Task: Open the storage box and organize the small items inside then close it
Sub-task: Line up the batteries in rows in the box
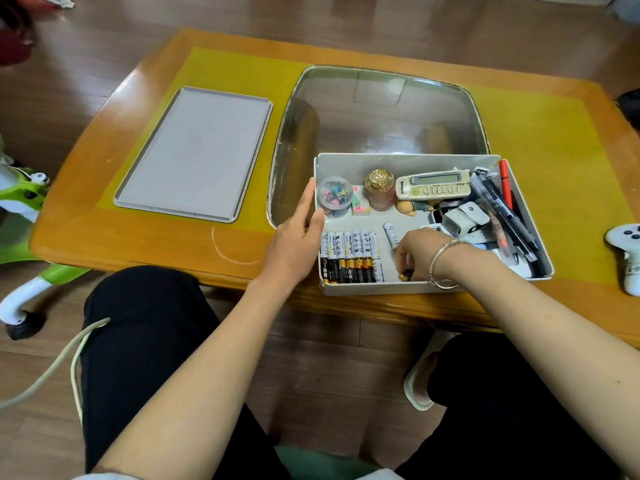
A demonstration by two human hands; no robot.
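- My right hand [420, 252] is curled down at the near wall of the storage box [408, 161], its fingers [403, 263] pinching a small gold-and-black item; I cannot tell what it is.
- My left hand [296, 237] rests against the box's left wall, fingers straight and close together, steadying it.
- The box sits at the near edge of the table [104, 244]; I judge a hard push from my right hand could slide it off toward my lap.
- The row of batteries [349, 258] lies side by side in the near left corner, and one loose battery [390, 233] is just beside my knuckles; a careless sweep could scatter the row.
- Further in: a clear tub of binder clips [335, 197], a gold-capped bottle [380, 190], a remote control [433, 184], and pens [504, 216] heaped along the right wall.
- The grey lid [194, 154] lies well apart to the left, so the box is not yet closed.
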